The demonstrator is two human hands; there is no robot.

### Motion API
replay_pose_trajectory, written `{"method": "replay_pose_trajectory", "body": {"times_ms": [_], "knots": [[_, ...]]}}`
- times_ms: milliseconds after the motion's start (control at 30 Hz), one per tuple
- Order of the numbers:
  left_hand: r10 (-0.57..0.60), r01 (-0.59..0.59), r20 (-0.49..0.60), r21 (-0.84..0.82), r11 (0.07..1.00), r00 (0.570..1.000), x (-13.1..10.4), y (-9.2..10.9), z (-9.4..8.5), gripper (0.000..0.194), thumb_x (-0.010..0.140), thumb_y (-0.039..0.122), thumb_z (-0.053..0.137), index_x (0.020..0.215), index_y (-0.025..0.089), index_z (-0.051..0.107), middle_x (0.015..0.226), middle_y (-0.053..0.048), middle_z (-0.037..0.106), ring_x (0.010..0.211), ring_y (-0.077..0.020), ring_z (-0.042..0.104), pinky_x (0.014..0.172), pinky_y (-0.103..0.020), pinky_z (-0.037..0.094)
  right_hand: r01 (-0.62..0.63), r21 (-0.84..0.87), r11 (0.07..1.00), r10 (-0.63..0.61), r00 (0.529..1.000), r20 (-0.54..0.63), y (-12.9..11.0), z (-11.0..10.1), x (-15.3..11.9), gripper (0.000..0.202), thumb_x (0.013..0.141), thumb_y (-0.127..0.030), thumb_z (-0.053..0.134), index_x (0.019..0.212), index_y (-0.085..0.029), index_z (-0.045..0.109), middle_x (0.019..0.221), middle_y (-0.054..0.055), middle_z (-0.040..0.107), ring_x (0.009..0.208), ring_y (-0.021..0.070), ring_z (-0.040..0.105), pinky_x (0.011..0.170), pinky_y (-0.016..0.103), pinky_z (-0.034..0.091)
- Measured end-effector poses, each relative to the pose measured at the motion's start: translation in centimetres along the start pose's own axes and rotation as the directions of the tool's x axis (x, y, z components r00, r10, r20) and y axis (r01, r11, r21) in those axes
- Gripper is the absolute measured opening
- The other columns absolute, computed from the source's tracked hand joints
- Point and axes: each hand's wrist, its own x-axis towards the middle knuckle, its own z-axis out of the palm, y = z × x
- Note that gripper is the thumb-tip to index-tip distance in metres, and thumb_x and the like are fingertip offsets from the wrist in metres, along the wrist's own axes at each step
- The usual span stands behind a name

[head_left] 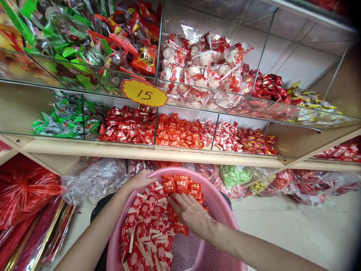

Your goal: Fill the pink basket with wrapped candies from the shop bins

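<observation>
A pink plastic basket (225, 203) with mesh walls stands in front of me, below the shelf. My left hand (141, 180) is closed over its far left rim. Inside the basket, red-and-white wrapped sweets (149, 229) fill the left side, and orange-red wrapped sweets (180, 182) lie at the far side and middle. My right hand (191, 216) reaches in from the right, palm down, its fingers stretched out and touching the orange-red sweets. Part of the mesh floor shows near the right wrist. What lies under the right hand is hidden.
Ahead, a shelf (180, 152) has glass-fronted compartments of wrapped sweets on two levels. A yellow price tag (144, 93) reads 15. Clear plastic bags (96, 178) and a green-filled bag (235, 175) sit beneath. A red bag (28, 192) stands at left.
</observation>
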Motion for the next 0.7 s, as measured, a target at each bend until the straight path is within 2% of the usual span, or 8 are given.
{"method": "replay_pose_trajectory", "body": {"times_ms": [133,233,300,400,500,600,700], "knots": [[0.011,-0.011,0.002,0.019,1.000,1.000,0.1,-0.2,0.0,0.034,0.067,0.043,0.046,0.068,0.012,0.061,0.046,0.006,0.038,0.044,-0.0080,0.034,0.043,-0.019,0.025,-0.090,0.173,0.981,0.086,0.996,0.030,0.9,-2.4,0.0,0.041,0.080,-0.017,0.041,0.121,-0.019,0.040,0.108,0.008,0.050,0.098,0.0211,0.046,0.085,0.036,0.037],[0.016,-0.016,0.001,0.018,1.000,1.000,0.2,-0.5,0.0,0.034,0.067,0.043,0.047,0.073,0.013,0.062,0.049,0.005,0.042,0.046,-0.0087,0.037,0.045,-0.019,0.028,-0.204,0.332,0.921,0.199,0.979,0.051,2.1,-3.9,-0.4,0.025,0.082,-0.020,0.037,0.104,-0.017,0.048,0.092,0.007,0.054,0.086,0.0174,0.050,0.075,0.030,0.040],[0.023,-0.023,-0.007,0.017,1.000,1.000,0.2,-0.6,0.0,0.034,0.067,0.043,0.046,0.072,0.013,0.061,0.050,0.005,0.044,0.046,-0.0091,0.039,0.046,-0.019,0.029,-0.282,0.411,0.867,0.285,0.957,0.056,2.7,-4.3,-0.8,0.021,0.083,-0.026,0.037,0.099,-0.017,0.047,0.084,0.005,0.055,0.077,0.0158,0.051,0.067,0.028,0.039],[-0.004,0.004,0.022,0.005,1.000,1.000,0.2,-0.5,0.0,0.035,0.068,0.043,0.045,0.074,0.012,0.061,0.050,0.004,0.044,0.045,-0.0094,0.039,0.045,-0.020,0.029,-0.348,0.488,0.800,0.362,0.929,0.069,3.1,-4.0,-1.6,0.028,0.082,-0.038,0.039,0.102,-0.019,0.039,0.071,0.000,0.053,0.061,0.0129,0.047,0.057,0.026,0.036],[-0.025,0.026,0.046,-0.015,1.000,0.999,0.2,-0.2,0.1,0.037,0.067,0.042,0.045,0.079,0.012,0.062,0.049,0.005,0.042,0.044,-0.0092,0.038,0.042,-0.020,0.027,-0.343,0.511,0.788,0.359,0.931,0.071,2.9,-3.6,-2.0,0.019,0.082,-0.036,0.036,0.094,-0.021,0.038,0.063,-0.003,0.047,0.055,0.0114,0.043,0.050,0.024,0.032],[-0.020,0.020,0.029,-0.015,1.000,0.999,0.2,-0.2,0.1,0.035,0.067,0.040,0.045,0.077,0.011,0.062,0.049,0.005,0.041,0.044,-0.0089,0.037,0.043,-0.019,0.027,-0.302,0.475,0.826,0.325,0.945,0.037,2.7,-3.2,-2.1,0.010,0.082,-0.028,0.037,0.088,-0.021,0.039,0.072,0.000,0.050,0.060,0.0115,0.044,0.053,0.024,0.032],[-0.008,0.008,0.019,-0.017,1.000,1.000,0.2,-0.3,0.1,0.034,0.067,0.040,0.045,0.076,0.011,0.062,0.049,0.005,0.042,0.045,-0.0089,0.038,0.045,-0.019,0.029,-0.303,0.400,0.865,0.328,0.945,0.006,2.6,-3.0,-2.0,0.012,0.080,-0.024,0.039,0.091,-0.020,0.040,0.081,0.002,0.051,0.064,0.0122,0.045,0.056,0.025,0.034]]}}
